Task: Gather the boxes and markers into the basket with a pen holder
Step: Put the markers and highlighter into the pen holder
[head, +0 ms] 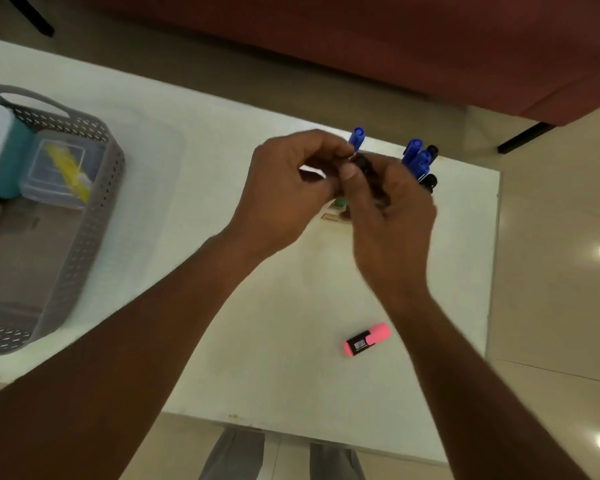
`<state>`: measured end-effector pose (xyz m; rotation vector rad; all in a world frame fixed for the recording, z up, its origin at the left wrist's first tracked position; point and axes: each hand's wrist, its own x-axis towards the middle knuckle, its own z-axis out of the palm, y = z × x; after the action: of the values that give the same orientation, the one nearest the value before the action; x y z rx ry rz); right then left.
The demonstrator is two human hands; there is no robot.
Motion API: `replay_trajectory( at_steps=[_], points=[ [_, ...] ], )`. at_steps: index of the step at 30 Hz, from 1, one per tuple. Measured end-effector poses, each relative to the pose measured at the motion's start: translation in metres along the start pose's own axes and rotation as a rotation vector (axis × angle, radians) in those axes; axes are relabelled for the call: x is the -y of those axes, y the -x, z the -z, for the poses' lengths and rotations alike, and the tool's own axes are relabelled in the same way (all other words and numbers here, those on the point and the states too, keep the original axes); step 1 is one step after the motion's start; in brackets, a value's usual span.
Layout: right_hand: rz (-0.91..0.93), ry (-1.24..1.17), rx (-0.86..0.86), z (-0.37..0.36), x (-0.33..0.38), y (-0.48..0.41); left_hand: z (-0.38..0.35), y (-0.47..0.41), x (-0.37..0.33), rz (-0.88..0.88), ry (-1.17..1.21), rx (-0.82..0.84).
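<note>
Markers [417, 160] bunch in my right hand [392, 216], far right of the basket [94, 202]; my left hand [284, 192] pinches a blue one [356, 137] — a loose grip could scatter them.

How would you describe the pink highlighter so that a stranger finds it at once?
Start at the white table. Nearer its front edge than both hands lies a short, stubby pink highlighter with a black label, alone. The other markers, blue-capped and black-capped, stand bunched behind the hands.
</note>
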<state>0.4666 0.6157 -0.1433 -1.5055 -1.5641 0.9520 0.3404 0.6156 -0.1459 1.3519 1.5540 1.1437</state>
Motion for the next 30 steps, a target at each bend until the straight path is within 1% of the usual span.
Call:
replay_trajectory(
  at_steps=[3,5,7,8,10,11,13,16,19,21,23,25,27,28,30],
  points=[
    [0.14,0.054,-0.118,0.029,0.015,-0.029,-0.005,-0.017,-0.019,-0.077,0.025,-0.008],
    [0.217,0.078,-0.181,0.042,0.02,-0.048,-0.008,-0.027,-0.021,-0.074,-0.04,-0.096],
    [0.244,0.102,-0.194,0.048,0.019,-0.064,-0.013,-0.037,-0.014,0.038,-0.071,-0.161],
    [0.242,0.108,-0.196,0.048,0.015,-0.07,-0.016,-0.04,-0.008,0.119,-0.063,-0.149],
    [0.244,0.096,-0.196,0.044,0.005,-0.079,-0.024,-0.042,0.006,0.237,-0.055,-0.06],
    [0.244,0.092,-0.187,0.04,-0.001,-0.081,-0.028,-0.041,0.012,0.258,-0.057,-0.014],
    [0.212,0.095,-0.15,0.029,-0.015,-0.08,-0.035,-0.036,0.021,0.252,-0.05,0.026],
    [0.132,0.115,-0.091,0.013,-0.029,-0.073,-0.04,-0.031,0.034,0.229,-0.012,-0.018],
    [0.126,0.159,-0.008,0.004,-0.035,-0.067,-0.043,-0.028,0.042,0.218,-0.001,-0.049],
    [0.113,0.29,0.09,0.001,-0.04,-0.067,-0.045,-0.026,0.044,0.221,-0.001,-0.069],
    [0.067,0.456,0.24,-0.002,-0.046,-0.067,-0.045,-0.024,0.045,0.256,0.028,-0.108],
    [0.009,0.539,0.322,0.0,-0.05,-0.068,-0.047,-0.021,0.045,0.28,0.041,-0.117],
    [-0.056,0.48,0.295,0.006,-0.051,-0.068,-0.049,-0.017,0.045,0.292,0.042,-0.119],
    [-0.073,0.428,0.245,0.012,-0.049,-0.065,-0.05,-0.013,0.046,0.302,0.043,-0.13],
    [-0.034,0.331,0.116,0.026,-0.049,-0.051,-0.054,-0.003,0.05,0.325,0.037,-0.171]
  ],
)
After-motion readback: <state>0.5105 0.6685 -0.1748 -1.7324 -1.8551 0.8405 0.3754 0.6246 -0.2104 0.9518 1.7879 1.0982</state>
